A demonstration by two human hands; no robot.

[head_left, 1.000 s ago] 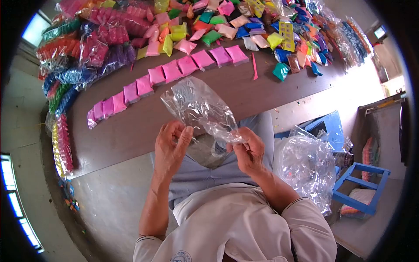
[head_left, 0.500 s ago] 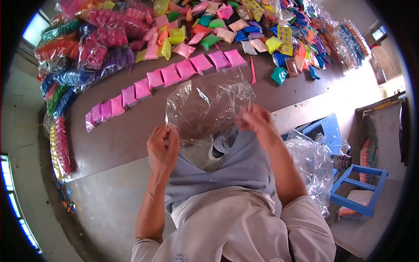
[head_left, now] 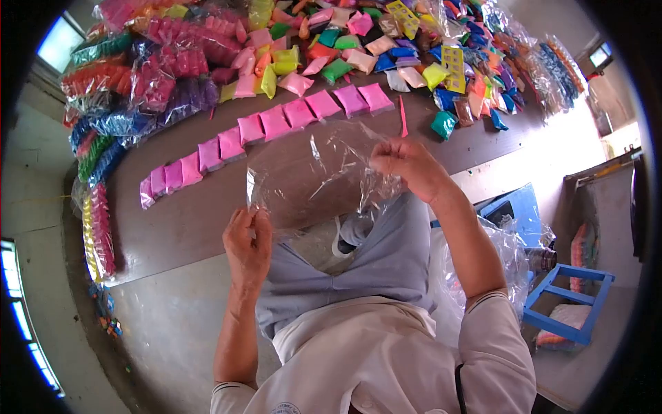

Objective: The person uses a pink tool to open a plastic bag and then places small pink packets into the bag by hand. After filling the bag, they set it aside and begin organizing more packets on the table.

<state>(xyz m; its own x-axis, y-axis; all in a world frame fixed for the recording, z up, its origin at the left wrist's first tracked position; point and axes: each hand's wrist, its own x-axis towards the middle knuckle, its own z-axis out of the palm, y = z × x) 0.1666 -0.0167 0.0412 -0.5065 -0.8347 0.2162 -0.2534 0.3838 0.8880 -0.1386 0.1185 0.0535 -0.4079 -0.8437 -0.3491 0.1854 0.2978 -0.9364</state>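
Note:
A clear plastic bag [head_left: 310, 172] is stretched between my two hands, above my lap and the near edge of the table. My left hand [head_left: 248, 238] pinches its lower left corner. My right hand [head_left: 407, 165] grips the bag's right side, higher up, with the fingers closed. Just beyond the bag, a slanting row of pink and purple packets [head_left: 274, 123] lies on the brown table [head_left: 186, 221]. A thin pink stick [head_left: 403, 116] rests past the row's right end.
Loose packets in many colours [head_left: 358, 58] are heaped at the back. Bagged packets [head_left: 172, 58] are stacked at the back left. More clear bags [head_left: 476, 265] lie to my right, near a blue frame [head_left: 569, 303] and a blue stool-like object [head_left: 514, 214].
My right hand has moved up and slightly right with the bag's edge. My left hand has shifted a little left and down, and the bag is spread wider.

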